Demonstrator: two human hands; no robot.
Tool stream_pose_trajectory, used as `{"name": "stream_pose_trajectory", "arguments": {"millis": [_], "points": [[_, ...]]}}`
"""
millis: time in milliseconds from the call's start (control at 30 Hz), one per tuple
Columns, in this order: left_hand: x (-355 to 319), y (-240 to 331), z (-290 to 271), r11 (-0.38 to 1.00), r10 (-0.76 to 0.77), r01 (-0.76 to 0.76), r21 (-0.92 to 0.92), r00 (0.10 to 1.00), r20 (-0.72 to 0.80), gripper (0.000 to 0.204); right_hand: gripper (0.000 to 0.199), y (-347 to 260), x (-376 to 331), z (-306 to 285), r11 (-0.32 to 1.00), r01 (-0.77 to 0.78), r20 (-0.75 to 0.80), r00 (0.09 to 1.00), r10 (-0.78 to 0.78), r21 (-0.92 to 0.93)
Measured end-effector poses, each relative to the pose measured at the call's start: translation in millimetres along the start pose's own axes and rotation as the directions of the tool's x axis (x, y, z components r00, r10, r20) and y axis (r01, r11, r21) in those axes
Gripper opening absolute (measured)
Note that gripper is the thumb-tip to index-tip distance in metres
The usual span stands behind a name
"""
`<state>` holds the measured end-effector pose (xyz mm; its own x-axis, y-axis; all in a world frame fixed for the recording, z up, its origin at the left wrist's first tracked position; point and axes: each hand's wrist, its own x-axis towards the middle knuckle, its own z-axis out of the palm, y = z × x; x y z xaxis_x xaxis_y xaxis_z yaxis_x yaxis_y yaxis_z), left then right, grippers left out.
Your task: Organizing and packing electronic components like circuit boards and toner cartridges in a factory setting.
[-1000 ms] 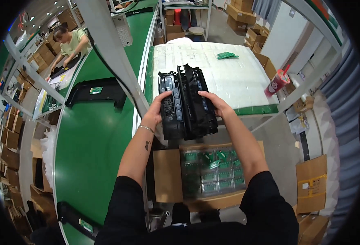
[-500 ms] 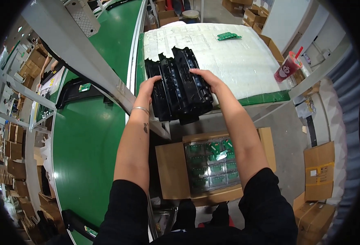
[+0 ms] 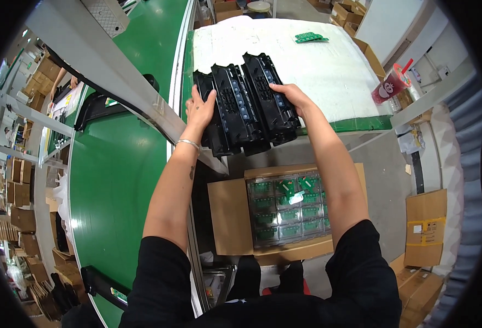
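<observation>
Three long black plastic housings (image 3: 235, 106), with rows of small round bluish spots along them, lie side by side at the near left corner of the padded white table. My left hand (image 3: 200, 113) grips the leftmost one, thumb on top and fingers at its outer side. On the other side, my right hand (image 3: 293, 99) holds the rightmost housing (image 3: 268, 90), thumb on its upper face; its other fingers are hidden underneath. A narrow gap shows between this housing and the middle one.
A cardboard box (image 3: 230, 213) with a clear tray of green circuit boards (image 3: 287, 229) sits below the table. More green boards (image 3: 311, 37) lie on the white surface (image 3: 306, 71), beside a red drink cup (image 3: 388, 86). Left runs a green conveyor (image 3: 126, 208), behind a grey post (image 3: 109, 60).
The housings have tilted flatter and spread apart, the rightmost moving right with my right hand. My left hand has shifted its hold, its thumb now nearer the leftmost housing's upper face.
</observation>
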<state>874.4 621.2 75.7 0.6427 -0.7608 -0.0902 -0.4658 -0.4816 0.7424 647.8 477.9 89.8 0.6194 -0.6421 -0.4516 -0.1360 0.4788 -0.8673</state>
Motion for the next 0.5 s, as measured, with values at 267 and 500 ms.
{"name": "stream_pose_trajectory", "arguments": {"millis": [267, 500], "points": [[-119, 58, -9, 0.606, 0.532, -0.585, 0.539, 0.802, 0.272, 0.108, 0.03, 12, 14, 22, 0.995, 0.048, 0.015, 0.999, -0.05, 0.084], [-111, 47, -7, 0.563, 0.498, -0.557, 0.61, 0.818, 0.287, 0.101, 0.031, 14, 22, 33, 0.978, 0.149, 0.0, 0.989, -0.15, 0.145]]}}
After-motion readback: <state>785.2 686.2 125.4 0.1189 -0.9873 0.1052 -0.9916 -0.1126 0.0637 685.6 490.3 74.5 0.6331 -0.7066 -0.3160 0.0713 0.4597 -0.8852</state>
